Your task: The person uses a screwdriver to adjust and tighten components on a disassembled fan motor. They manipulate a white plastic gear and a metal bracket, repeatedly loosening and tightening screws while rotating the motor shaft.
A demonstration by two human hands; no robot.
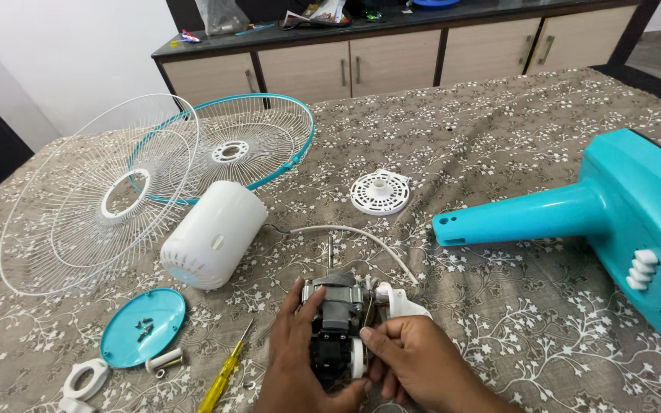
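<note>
head view shows a bare fan motor [336, 321] near the lower middle of the table, standing on the flowered cloth [514, 138], with its thin shaft pointing away from the person. the left hand [294, 359] is closed around the left side of the motor, with the thumb up against the metal body. the right hand [411, 359] grips the right lower side, and its fingers pinch at a small white round part on the motor. a white plastic bracket [403, 302] sits just beside the motor on the right, and a white cable [361, 233] runs from there in a curve toward the white motor cover [212, 233], which lies on its side to the upper left. in front of the cover lies a round teal cap [143, 327] with some dark screws inside it. a yellow screwdriver [223, 375] lies just left of the left hand, and small white parts are near the lower left corner. further left two wire fan grilles [154, 183] overlap, one with a white rim and one with a teal rim. a white round slotted disc [379, 191] lies behind the motor, well apart. on the right the teal fan stand [575, 214] lies on its side. a cabinet [392, 61] stands behind the table.
</note>
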